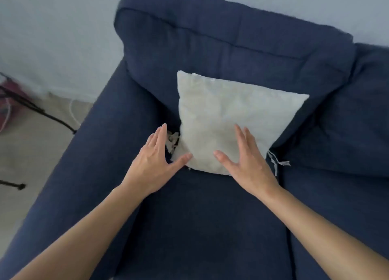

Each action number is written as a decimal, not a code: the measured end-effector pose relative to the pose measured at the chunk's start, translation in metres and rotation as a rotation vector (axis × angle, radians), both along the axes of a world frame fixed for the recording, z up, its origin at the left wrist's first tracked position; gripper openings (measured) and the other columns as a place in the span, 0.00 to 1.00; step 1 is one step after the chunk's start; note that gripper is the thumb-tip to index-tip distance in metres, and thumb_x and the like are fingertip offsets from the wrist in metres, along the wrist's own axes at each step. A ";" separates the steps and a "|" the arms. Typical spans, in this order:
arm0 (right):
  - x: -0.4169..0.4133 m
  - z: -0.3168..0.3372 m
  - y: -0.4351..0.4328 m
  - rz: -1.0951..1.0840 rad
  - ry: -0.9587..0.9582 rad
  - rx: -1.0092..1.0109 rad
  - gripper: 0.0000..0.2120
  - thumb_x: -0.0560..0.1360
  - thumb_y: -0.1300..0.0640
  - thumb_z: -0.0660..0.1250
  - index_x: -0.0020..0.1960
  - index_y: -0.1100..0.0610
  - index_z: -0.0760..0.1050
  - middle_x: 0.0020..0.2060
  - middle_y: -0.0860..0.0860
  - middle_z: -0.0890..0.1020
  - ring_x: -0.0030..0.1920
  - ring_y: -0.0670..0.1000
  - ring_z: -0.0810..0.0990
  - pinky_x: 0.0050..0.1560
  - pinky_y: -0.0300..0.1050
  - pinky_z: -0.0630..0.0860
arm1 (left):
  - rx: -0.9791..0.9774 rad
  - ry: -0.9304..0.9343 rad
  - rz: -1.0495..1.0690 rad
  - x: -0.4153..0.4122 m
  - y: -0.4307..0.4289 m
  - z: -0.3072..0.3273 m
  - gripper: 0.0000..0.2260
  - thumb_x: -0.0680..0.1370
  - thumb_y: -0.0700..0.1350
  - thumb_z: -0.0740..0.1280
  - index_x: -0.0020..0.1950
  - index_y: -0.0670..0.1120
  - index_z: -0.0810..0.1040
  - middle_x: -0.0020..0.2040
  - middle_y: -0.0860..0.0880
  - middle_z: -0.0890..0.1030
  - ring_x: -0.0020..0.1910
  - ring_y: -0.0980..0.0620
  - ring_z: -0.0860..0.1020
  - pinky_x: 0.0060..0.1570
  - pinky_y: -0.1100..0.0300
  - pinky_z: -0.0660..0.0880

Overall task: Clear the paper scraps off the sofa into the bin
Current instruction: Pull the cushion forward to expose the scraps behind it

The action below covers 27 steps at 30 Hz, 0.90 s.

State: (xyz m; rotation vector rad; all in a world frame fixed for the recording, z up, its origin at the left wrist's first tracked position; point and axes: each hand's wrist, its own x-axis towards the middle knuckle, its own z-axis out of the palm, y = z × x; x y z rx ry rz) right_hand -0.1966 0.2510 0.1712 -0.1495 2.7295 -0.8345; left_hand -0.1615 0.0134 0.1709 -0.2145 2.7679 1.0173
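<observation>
A white cushion (227, 121) leans against the back of the dark blue sofa (200, 216). A crumpled paper scrap (173, 141) peeks out from behind the cushion's lower left edge, partly hidden by it and by my fingers. My left hand (155, 159) is spread open at that corner, thumb touching the cushion. Over the cushion's lower right part lies my right hand (244, 159), fingers apart, holding nothing. A small pale scrap or thread (277, 163) lies in the seam to the right. No bin is in view.
The sofa's left armrest (69, 174) runs down the left side. Beyond it is beige floor (27, 153) with black stand legs (37, 109), a white cable and a pink object at the far left. A second seat cushion (347, 195) lies to the right.
</observation>
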 end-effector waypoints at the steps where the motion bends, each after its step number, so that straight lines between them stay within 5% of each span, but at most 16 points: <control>1: -0.005 -0.006 0.017 -0.048 -0.004 -0.010 0.46 0.74 0.26 0.57 0.81 0.42 0.37 0.83 0.50 0.42 0.82 0.52 0.45 0.79 0.59 0.56 | 0.023 -0.009 -0.008 -0.011 0.016 -0.005 0.46 0.72 0.71 0.61 0.80 0.52 0.42 0.80 0.55 0.50 0.78 0.56 0.51 0.72 0.55 0.57; 4: -0.018 -0.025 0.057 -0.209 0.003 -0.100 0.50 0.73 0.28 0.61 0.81 0.44 0.35 0.82 0.50 0.40 0.82 0.51 0.45 0.78 0.57 0.59 | 0.063 -0.019 -0.009 -0.042 0.047 -0.026 0.47 0.70 0.71 0.64 0.79 0.56 0.40 0.80 0.57 0.50 0.77 0.55 0.54 0.69 0.55 0.61; 8: -0.058 -0.058 0.089 -0.460 0.006 -0.352 0.60 0.68 0.33 0.73 0.80 0.45 0.32 0.82 0.49 0.39 0.82 0.48 0.41 0.79 0.58 0.56 | 0.135 -0.048 0.045 -0.087 0.060 -0.056 0.54 0.63 0.76 0.67 0.77 0.61 0.38 0.80 0.58 0.49 0.77 0.51 0.57 0.69 0.43 0.67; 12: -0.103 -0.085 0.107 -0.572 -0.067 -0.585 0.67 0.62 0.35 0.80 0.78 0.38 0.30 0.81 0.41 0.51 0.79 0.45 0.56 0.78 0.51 0.59 | 0.290 -0.019 0.163 -0.129 0.061 -0.080 0.61 0.59 0.72 0.75 0.75 0.64 0.32 0.79 0.59 0.48 0.77 0.52 0.56 0.71 0.46 0.62; 15: -0.116 -0.092 0.111 -0.497 -0.062 -0.609 0.61 0.69 0.45 0.79 0.79 0.40 0.32 0.72 0.33 0.60 0.65 0.32 0.69 0.65 0.36 0.66 | 0.377 0.041 0.210 -0.141 0.065 -0.092 0.61 0.59 0.69 0.78 0.75 0.64 0.35 0.78 0.58 0.55 0.74 0.54 0.60 0.71 0.46 0.62; 17: -0.120 -0.091 0.109 -0.452 -0.055 -0.586 0.57 0.71 0.47 0.78 0.80 0.41 0.36 0.68 0.31 0.66 0.56 0.26 0.73 0.62 0.35 0.70 | 0.317 0.084 0.234 -0.141 0.072 -0.094 0.57 0.61 0.67 0.77 0.77 0.61 0.41 0.72 0.57 0.61 0.68 0.57 0.64 0.67 0.51 0.64; 20: -0.109 -0.072 0.103 -0.450 -0.017 -0.581 0.50 0.73 0.48 0.77 0.80 0.43 0.45 0.67 0.35 0.73 0.61 0.34 0.76 0.65 0.43 0.74 | 0.248 0.171 0.272 -0.122 0.088 -0.073 0.46 0.66 0.64 0.75 0.76 0.58 0.53 0.65 0.59 0.66 0.62 0.59 0.68 0.62 0.51 0.70; 23: -0.079 -0.033 0.107 -0.487 0.003 -0.576 0.41 0.73 0.46 0.75 0.77 0.42 0.53 0.59 0.30 0.79 0.56 0.31 0.79 0.54 0.33 0.77 | 0.267 0.218 0.309 -0.092 0.102 -0.033 0.39 0.69 0.63 0.73 0.74 0.58 0.58 0.66 0.60 0.71 0.63 0.59 0.72 0.60 0.51 0.73; 27: -0.023 0.004 0.123 -0.553 -0.161 -0.546 0.40 0.67 0.33 0.74 0.72 0.30 0.56 0.53 0.27 0.80 0.50 0.33 0.81 0.46 0.34 0.73 | 0.282 0.117 0.326 -0.037 0.108 0.006 0.37 0.66 0.63 0.73 0.71 0.66 0.61 0.60 0.64 0.77 0.56 0.65 0.75 0.51 0.62 0.72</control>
